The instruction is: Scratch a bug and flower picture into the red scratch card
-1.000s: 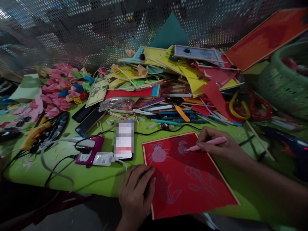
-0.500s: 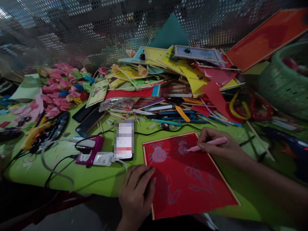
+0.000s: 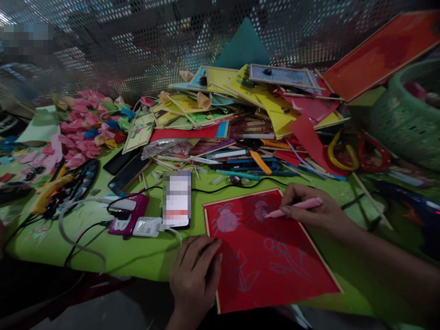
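1. Red rectangular paper panel (image 3: 257,247) edged with thin pale wooden strips (image 3: 206,222): in the head view, the only one, it lies askew before me at the near edge of the lime-green covered table (image 3: 137,256). Whether its near left corner overhangs, I cannot tell.
2. My right hand (image 3: 316,217) pinches a slim pale-pink pen (image 3: 307,202) between thumb and fingers, tip at the drawn bug (image 3: 260,210) towards the panel's far right corner; contact is too small to judge.
3. My left hand (image 3: 194,270) grips nothing: its fingers are bent and close together, tips resting at the panel's left edge.
4. I judge the panel light and bendy, stiffened by its strips, which could snap or come loose. I'd take it by opposite framed sides, off the drawings. I see no strip along the edge nearest me.
5. Its paper looks flat and matt, bearing greyish outlines: two round pink-filled bugs above, two long-stemmed flowers (image 3: 242,275) below.
6. Beyond the panel's far left corner lies a smooth, lit phone (image 3: 181,195); crumpled pink paper petals (image 3: 82,119) heap towards the table's far left, and a pierced green plastic basket (image 3: 388,123) stands far right.
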### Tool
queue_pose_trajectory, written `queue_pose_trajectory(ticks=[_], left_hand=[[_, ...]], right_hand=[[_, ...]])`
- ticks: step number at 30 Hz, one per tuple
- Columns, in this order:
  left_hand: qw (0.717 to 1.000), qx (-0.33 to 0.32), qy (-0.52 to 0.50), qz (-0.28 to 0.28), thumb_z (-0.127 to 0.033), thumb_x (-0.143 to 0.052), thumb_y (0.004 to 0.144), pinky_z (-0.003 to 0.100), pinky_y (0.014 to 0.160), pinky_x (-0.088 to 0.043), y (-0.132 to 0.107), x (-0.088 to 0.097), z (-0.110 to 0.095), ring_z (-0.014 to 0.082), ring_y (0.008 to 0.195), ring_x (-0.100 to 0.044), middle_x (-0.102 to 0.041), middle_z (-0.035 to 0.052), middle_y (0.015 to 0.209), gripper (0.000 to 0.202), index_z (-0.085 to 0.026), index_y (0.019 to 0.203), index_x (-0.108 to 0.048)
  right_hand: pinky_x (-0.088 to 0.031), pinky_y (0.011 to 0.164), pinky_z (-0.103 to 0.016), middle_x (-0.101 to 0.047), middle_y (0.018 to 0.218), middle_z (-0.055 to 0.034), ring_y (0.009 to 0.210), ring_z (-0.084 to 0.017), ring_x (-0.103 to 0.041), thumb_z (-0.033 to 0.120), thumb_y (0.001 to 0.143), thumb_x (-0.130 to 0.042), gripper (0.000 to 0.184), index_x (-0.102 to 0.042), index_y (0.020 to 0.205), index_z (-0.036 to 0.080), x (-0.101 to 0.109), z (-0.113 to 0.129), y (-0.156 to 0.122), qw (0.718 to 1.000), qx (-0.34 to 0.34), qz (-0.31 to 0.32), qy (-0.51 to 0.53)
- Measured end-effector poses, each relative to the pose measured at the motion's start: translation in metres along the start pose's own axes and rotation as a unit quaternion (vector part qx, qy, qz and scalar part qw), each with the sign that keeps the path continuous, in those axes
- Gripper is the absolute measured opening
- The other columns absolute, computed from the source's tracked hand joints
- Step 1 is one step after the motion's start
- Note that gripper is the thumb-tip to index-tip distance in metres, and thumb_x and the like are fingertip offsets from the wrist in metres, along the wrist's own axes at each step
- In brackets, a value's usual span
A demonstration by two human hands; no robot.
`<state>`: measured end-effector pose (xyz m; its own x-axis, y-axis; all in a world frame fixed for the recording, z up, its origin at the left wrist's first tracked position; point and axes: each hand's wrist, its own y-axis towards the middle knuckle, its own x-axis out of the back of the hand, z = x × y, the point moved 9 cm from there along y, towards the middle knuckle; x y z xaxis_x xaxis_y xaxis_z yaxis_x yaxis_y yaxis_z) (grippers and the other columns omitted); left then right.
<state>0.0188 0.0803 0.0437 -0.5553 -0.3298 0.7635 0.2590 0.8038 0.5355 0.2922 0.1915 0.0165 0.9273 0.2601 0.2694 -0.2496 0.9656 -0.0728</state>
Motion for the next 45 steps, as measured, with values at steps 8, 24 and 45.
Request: queue_pose_trajectory(ticks=[8, 24, 45], left_hand=[[1.0, -0.004, 0.002, 0.002, -0.011, -0.063, 0.096, 0.033, 0.093, -0.056, 0.0003, 0.0, 0.0, 0.0194, 0.102, -0.069, -0.074, 0.0064, 0.108, 0.027, -0.022, 0.119, -0.074], [1.0, -0.003, 0.005, -0.002, -0.013, -0.061, 0.098, 0.032, 0.091, -0.056, 0.0021, 0.0008, -0.0014, 0.019, 0.101, -0.067, -0.074, 0.0061, 0.106, 0.025, -0.022, 0.118, -0.073], [1.0, 0.0, 0.008, -0.008, -0.013, -0.063, 0.096, 0.032, 0.09, -0.057, 0.0023, 0.0025, -0.0009, 0.0188, 0.098, -0.071, -0.076, 0.0057, 0.105, 0.025, -0.023, 0.115, -0.075]], right_hand=[[-0.033, 0.057, -0.03, -0.059, 0.065, 0.0019, 0.059, -0.016, -0.047, 0.043, 0.087, -0.074, 0.026, -0.064, 0.074, 0.022, 0.0031, -0.0011, -0.0006, 1.0, 0.006, -0.017, 0.001], [-0.034, 0.056, -0.029, -0.058, 0.065, 0.0025, 0.058, -0.015, -0.047, 0.047, 0.085, -0.076, 0.029, -0.064, 0.074, 0.023, 0.0036, -0.0016, -0.0006, 1.0, -0.006, -0.016, -0.01], [-0.036, 0.056, -0.028, -0.061, 0.067, 0.0018, 0.06, -0.015, -0.05, 0.045, 0.086, -0.077, 0.028, -0.066, 0.074, 0.023, 0.0014, -0.0016, -0.0011, 1.0, -0.003, -0.007, -0.009]])
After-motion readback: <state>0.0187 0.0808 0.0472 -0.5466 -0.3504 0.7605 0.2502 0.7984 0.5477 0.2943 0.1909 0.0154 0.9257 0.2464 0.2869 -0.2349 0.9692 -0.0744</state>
